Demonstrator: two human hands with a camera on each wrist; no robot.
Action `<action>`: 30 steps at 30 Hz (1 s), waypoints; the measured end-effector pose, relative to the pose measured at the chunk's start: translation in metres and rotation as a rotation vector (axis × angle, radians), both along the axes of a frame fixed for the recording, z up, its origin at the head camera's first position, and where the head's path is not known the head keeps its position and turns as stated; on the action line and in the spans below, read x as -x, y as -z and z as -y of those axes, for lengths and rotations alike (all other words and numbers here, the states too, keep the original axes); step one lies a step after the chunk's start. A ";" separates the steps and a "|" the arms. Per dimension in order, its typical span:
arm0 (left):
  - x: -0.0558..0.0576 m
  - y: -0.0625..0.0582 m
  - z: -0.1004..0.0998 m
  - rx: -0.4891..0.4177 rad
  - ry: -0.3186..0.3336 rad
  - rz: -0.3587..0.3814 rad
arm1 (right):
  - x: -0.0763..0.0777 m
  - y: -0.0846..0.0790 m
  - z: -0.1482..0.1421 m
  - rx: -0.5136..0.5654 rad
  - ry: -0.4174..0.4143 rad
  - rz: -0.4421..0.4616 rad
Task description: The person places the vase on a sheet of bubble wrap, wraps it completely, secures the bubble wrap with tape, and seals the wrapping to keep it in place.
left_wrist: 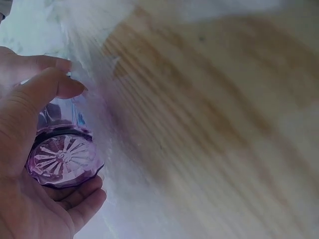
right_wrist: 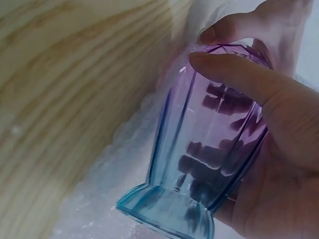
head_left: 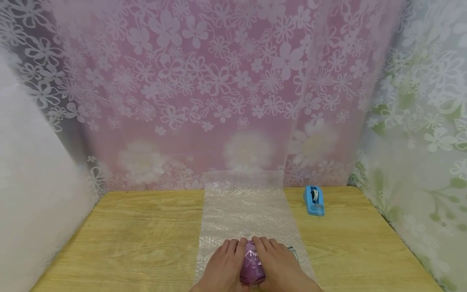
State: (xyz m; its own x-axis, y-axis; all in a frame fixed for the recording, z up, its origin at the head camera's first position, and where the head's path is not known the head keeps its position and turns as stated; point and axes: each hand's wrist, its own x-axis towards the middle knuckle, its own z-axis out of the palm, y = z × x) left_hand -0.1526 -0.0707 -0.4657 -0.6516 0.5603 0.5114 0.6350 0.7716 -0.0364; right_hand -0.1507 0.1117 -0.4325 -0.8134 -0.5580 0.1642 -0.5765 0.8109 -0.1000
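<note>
A faceted glass vase (head_left: pixel 251 267), purple shading to teal, lies on its side at the near end of a strip of bubble wrap (head_left: pixel 244 215). My left hand (head_left: pixel 224 263) curls round its purple end; the left wrist view shows the ribbed round base (left_wrist: pixel 64 158) between thumb and fingers. From the other side my right hand (head_left: pixel 279 263) grips the vase, with the thumb over the purple part. In the right wrist view the flared teal rim (right_wrist: pixel 167 209) sticks out past this hand. The palms hide much of the glass in the head view.
A blue tape dispenser (head_left: pixel 314 200) stands at the back right of the wooden table (head_left: pixel 146 235). The wrap runs back to the far edge and up against the pink floral curtain (head_left: pixel 219 89). Pale sheets hang on both sides.
</note>
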 end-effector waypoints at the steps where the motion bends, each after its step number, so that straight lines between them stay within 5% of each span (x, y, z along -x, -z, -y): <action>1: 0.000 0.000 0.000 0.003 0.003 0.002 | 0.000 0.000 -0.001 0.003 0.001 0.000; 8: 0.002 -0.001 0.000 0.035 0.029 0.015 | -0.007 0.001 -0.002 0.014 0.015 0.010; 15: 0.003 -0.007 -0.001 0.048 0.001 0.064 | -0.011 0.010 0.002 0.014 0.076 -0.107; 23: 0.002 -0.009 -0.001 0.033 -0.012 0.084 | -0.013 0.015 0.006 0.063 0.078 -0.134; 30: 0.003 -0.013 -0.002 0.032 -0.033 0.170 | -0.013 0.020 0.008 0.097 0.075 -0.145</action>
State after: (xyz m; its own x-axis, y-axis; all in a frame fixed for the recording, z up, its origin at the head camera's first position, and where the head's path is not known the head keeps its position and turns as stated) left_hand -0.1552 -0.0686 -0.4523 -0.7453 0.5516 0.3746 0.6087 0.7921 0.0448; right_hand -0.1373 0.1040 -0.4526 -0.8157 -0.4728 0.3334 -0.5293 0.8425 -0.1002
